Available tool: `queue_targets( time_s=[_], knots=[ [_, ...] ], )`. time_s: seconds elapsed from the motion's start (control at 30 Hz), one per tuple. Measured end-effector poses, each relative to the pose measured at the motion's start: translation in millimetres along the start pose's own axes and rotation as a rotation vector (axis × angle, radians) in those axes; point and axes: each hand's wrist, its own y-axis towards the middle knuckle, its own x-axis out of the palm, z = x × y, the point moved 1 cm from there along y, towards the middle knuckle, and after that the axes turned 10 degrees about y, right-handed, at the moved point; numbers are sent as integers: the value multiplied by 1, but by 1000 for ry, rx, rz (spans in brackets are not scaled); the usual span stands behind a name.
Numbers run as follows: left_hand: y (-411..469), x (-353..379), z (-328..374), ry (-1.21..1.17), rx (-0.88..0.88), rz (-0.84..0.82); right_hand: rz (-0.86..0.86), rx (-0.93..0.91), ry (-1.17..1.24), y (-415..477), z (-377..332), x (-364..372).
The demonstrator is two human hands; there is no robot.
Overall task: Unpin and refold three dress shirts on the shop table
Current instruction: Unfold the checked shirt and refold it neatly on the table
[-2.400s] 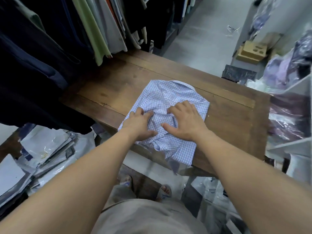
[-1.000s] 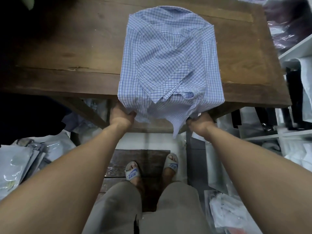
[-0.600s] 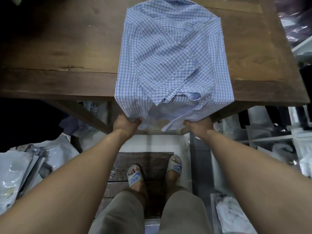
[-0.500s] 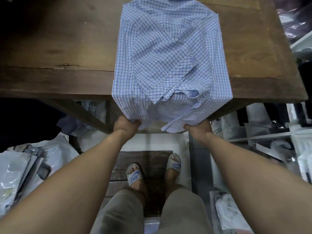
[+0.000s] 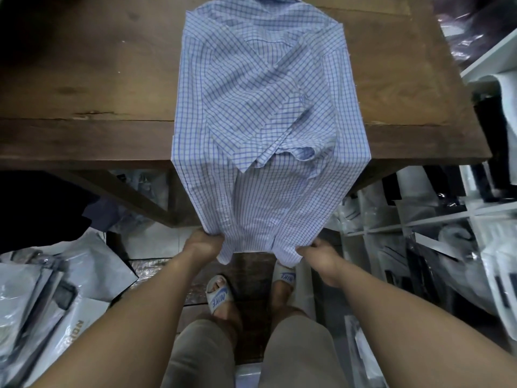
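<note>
Refolding is the step in hand, I judge: left hand (image 5: 203,243) and right hand (image 5: 317,252) each pinch the checked shirt (image 5: 263,107) hem below the table (image 5: 84,79) edge; next, carry that hem up toward the collar

There was one blue-checked shirt (image 5: 265,107) on one wooden surface (image 5: 98,79), and two grips pinched its hanging hem, the left grip (image 5: 202,243) and the right grip (image 5: 321,257), one at each lower corner. Two slide sandals showed on the floor below, a left sandal (image 5: 219,296) and a right sandal (image 5: 285,275), each with one blue logo. Plastic-wrapped packets lay in two heaps, a left heap (image 5: 56,289) and a right heap (image 5: 436,242) by one white shelving unit (image 5: 492,49), too overlapped and blurred for single packets to be counted.
</note>
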Motion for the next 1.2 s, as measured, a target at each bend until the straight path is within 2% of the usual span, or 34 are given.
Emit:
queue_targets(
  time_s=[0.07,0.23,0.33,0.47,0.53,0.67,0.8,0.87,0.93,1.03,1.1,1.2],
  knots=[
    [-19,-2,2,-44,21,-84,-42,28,69,-17,-4,2],
    [-81,-15,10,52,80,-263,-215,221,127,-80,-26,2],
    [-118,-35,26,31,82,-243,-306,267,68,-105,-59,2],
    [-153,-88,73,-15,193,-253,-305,327,-138,-135,-138,-5],
    [-170,-121,102,1,218,-280,-310,324,-176,-160,-184,-11],
    [-194,-176,148,63,186,-215,-325,259,-195,-211,-259,-16],
    [-200,-213,178,-140,103,-309,-197,155,76,-221,-304,-18],
    [-195,-227,190,-335,150,-370,-88,45,228,-220,-322,-20],
    [-185,-234,200,-635,171,-373,-26,-20,408,-216,-335,-25],
    [-172,-230,217,-1131,70,-330,3,38,807,-194,-337,-36],
    [-159,-217,227,-1138,40,-283,13,48,899,-177,-338,-37],
    [-139,-199,237,-781,-23,-141,16,41,763,-158,-335,-31]
  ],
)
